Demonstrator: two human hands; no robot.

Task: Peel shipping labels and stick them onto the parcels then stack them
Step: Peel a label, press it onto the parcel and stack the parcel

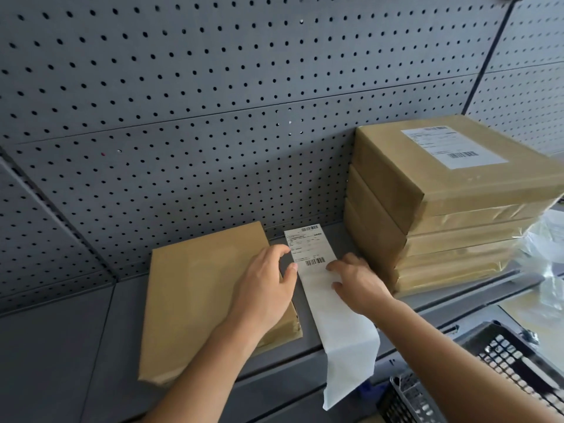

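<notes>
A flat brown parcel (195,294) lies on the grey shelf with no label on its top. Right beside it lies a long white backing strip (341,325) that hangs over the shelf's front edge, with one printed shipping label (308,248) at its far end. My left hand (268,282) rests across the parcel's right edge, thumb and forefinger touching the label's left edge. My right hand (357,279) presses flat on the strip just below the label's barcode. At the right stands a stack of several brown parcels (433,221); the top one carries a label (451,146).
A grey pegboard wall (213,102) backs the shelf (61,346). A black mesh basket (500,377) sits at the lower right, below the shelf edge. Clear plastic wrapping (546,248) lies right of the stack.
</notes>
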